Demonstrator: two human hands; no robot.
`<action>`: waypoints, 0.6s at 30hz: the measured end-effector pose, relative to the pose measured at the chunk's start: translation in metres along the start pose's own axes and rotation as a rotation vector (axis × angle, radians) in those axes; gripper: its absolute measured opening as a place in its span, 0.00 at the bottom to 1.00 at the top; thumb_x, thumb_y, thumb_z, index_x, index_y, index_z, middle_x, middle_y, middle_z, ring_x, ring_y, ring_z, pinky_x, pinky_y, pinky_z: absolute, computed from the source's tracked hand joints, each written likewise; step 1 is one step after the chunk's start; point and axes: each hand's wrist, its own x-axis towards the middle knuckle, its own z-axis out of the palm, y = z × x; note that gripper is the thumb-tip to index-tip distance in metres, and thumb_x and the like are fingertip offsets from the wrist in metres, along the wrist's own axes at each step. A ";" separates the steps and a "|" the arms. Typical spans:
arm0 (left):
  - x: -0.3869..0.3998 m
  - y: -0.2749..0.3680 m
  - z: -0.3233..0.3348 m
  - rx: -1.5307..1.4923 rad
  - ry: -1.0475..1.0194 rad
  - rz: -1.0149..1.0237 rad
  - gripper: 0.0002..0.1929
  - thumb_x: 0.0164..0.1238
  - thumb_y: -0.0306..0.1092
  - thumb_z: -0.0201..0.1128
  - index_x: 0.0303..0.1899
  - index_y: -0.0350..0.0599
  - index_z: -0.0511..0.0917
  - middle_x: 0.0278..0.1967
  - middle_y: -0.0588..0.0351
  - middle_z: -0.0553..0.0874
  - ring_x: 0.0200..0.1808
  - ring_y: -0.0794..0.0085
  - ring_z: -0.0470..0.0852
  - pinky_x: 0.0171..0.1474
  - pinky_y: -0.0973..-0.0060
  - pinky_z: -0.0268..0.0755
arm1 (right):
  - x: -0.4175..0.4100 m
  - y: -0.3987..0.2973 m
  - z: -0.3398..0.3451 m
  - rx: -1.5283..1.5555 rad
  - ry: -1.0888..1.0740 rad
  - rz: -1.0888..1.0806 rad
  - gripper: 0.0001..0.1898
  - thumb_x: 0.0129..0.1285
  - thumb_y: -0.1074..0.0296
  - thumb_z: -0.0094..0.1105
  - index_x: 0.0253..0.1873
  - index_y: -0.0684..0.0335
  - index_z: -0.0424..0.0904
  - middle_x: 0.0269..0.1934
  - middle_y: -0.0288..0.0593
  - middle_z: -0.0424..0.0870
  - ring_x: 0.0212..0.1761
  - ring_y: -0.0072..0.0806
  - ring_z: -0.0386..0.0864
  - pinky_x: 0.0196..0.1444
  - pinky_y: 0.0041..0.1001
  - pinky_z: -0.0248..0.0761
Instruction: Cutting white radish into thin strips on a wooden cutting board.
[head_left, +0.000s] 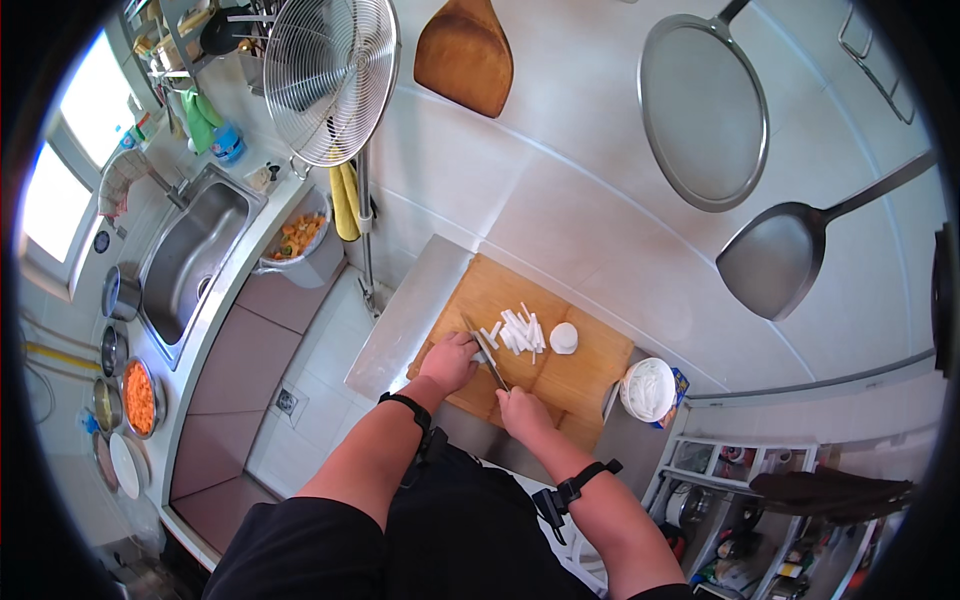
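Note:
A wooden cutting board (583, 369) lies on a metal worktop against the tiled wall. My right hand (526, 415) is closed around the handle of a kitchen knife (491, 364), whose blade points up and to the left. Beside the blade, my left hand (451, 363) holds down a white vegetable piece (478, 357), mostly hidden by the fingers. Cut white strips (523, 331) are heaped right of the blade. Farther right on the board stands a short white vegetable chunk (563, 338). A white bowl (647, 390) of white strips sits just off the board's right end.
At left, a counter carries a steel sink (199, 255), a bowl of chopped orange food (140, 397) and white plates (127, 465). A bin (315, 255) holds orange scraps. A wire strainer (330, 82), wooden spatula (465, 60), mesh skimmer (703, 112) and metal turner (776, 259) hang above the board.

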 end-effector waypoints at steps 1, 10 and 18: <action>-0.001 -0.001 0.001 -0.020 0.019 0.004 0.15 0.57 0.33 0.69 0.46 0.42 0.84 0.50 0.49 0.85 0.55 0.52 0.81 0.61 0.62 0.76 | 0.001 -0.001 0.001 -0.002 0.004 0.000 0.27 0.79 0.47 0.44 0.44 0.70 0.80 0.39 0.70 0.85 0.45 0.64 0.84 0.50 0.55 0.75; 0.002 0.003 -0.003 -0.038 -0.029 -0.016 0.14 0.58 0.32 0.67 0.47 0.43 0.84 0.51 0.51 0.84 0.56 0.55 0.81 0.62 0.64 0.75 | 0.023 -0.002 0.025 0.003 0.098 0.013 0.25 0.78 0.48 0.47 0.41 0.70 0.78 0.35 0.70 0.85 0.42 0.65 0.84 0.47 0.55 0.77; 0.002 -0.003 0.002 -0.006 -0.006 0.015 0.16 0.59 0.33 0.67 0.49 0.42 0.84 0.53 0.51 0.84 0.57 0.55 0.80 0.63 0.64 0.75 | 0.023 -0.001 0.027 0.013 0.107 -0.009 0.25 0.78 0.48 0.49 0.42 0.70 0.78 0.35 0.70 0.85 0.41 0.65 0.84 0.47 0.55 0.77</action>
